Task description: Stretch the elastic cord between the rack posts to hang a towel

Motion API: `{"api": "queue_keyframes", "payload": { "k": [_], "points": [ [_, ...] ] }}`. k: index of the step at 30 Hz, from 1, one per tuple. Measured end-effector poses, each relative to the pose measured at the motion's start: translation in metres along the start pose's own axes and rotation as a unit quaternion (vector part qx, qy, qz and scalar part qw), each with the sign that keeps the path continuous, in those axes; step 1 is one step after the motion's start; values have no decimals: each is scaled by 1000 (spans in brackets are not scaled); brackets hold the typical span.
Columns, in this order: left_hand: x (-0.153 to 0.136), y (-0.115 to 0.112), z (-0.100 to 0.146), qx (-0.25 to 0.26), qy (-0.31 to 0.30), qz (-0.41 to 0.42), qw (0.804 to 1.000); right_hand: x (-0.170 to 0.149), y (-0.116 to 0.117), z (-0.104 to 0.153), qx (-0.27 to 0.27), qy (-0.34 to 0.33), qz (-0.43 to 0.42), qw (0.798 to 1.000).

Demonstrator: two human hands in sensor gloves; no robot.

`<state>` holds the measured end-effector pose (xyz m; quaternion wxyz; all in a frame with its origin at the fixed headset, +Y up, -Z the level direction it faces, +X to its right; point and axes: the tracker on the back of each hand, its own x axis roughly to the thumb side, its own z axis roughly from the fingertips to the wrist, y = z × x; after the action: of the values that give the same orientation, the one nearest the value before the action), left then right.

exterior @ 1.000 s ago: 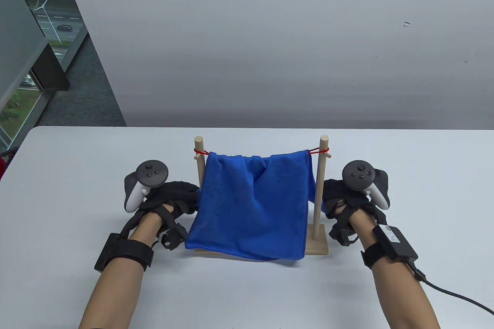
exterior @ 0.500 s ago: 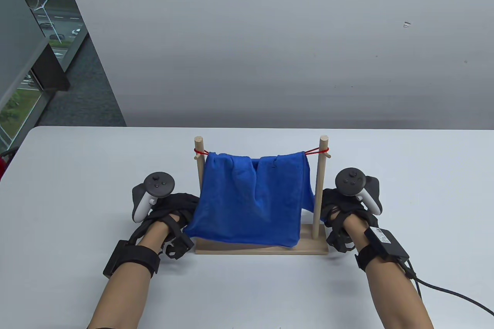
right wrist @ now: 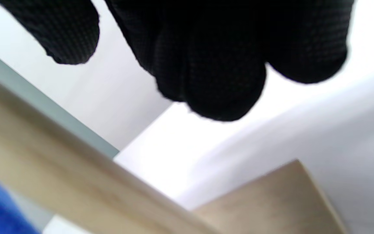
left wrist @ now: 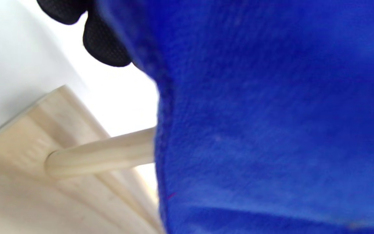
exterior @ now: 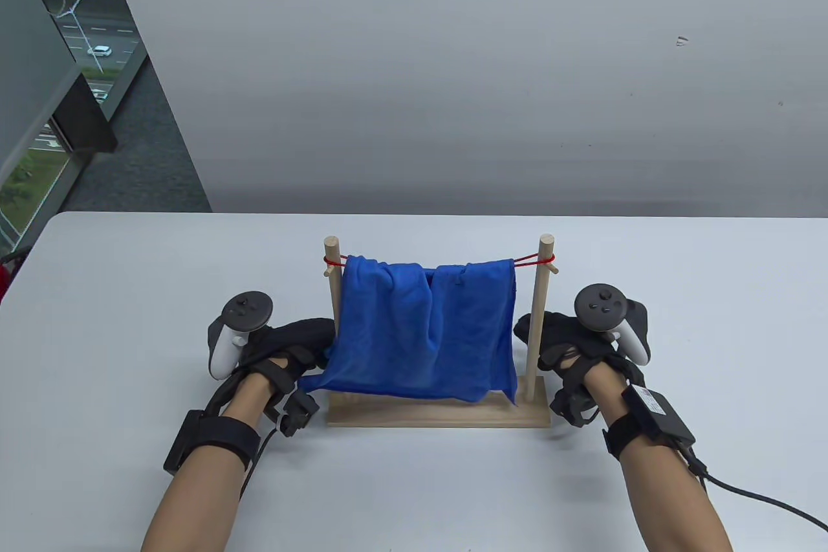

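A wooden rack [exterior: 440, 416] stands at the table's middle with a left post [exterior: 334, 293] and a right post [exterior: 539, 319]. A red elastic cord [exterior: 530, 261] runs between the post tops. A blue towel [exterior: 420, 332] hangs over it. My left hand [exterior: 304, 348] holds the towel's lower left edge beside the left post. In the left wrist view the towel [left wrist: 271, 123] covers part of my fingertips [left wrist: 105, 48]. My right hand [exterior: 550, 332] is just behind the right post, fingers loosely curled and empty. In the right wrist view they [right wrist: 213, 65] hang above the post [right wrist: 76, 175].
The white table [exterior: 129, 293] spreads wide on both sides of the rack. A black cable [exterior: 763, 500] trails from my right wrist to the lower right. A grey wall stands behind the table and a window is at far left.
The towel's front hem has moved back from over the base's front edge, so the base now shows. My right hand moved forward to the right post. My left hand shifted slightly left.
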<state>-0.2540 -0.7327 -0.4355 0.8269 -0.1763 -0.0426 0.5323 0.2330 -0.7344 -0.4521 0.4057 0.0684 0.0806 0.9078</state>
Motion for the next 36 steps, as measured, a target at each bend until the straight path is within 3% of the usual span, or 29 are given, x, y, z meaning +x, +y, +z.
{"api": "queue_keyframes", "payload": {
  "k": [3,7,12,17,26,33,36],
  "points": [
    [6,9,12,33,-19,-6,999,2,-9,7,-27,-10,-8,1000],
    [23,23,37,97,-54,-76,991,11,-25,24,-73,-30,22,997],
    [42,32,71,154,-87,-180,968,27,-35,53,-111,-55,78,989],
    [48,24,105,191,-102,-266,939,38,-36,88,-148,-60,161,974],
    [39,-6,138,236,-94,-386,887,40,-18,134,-168,-35,273,947],
    [34,-12,146,233,-79,-411,878,39,-1,144,-141,-9,359,923],
    [27,-12,149,226,-60,-407,883,39,3,145,-125,7,390,912]
  ]
}}
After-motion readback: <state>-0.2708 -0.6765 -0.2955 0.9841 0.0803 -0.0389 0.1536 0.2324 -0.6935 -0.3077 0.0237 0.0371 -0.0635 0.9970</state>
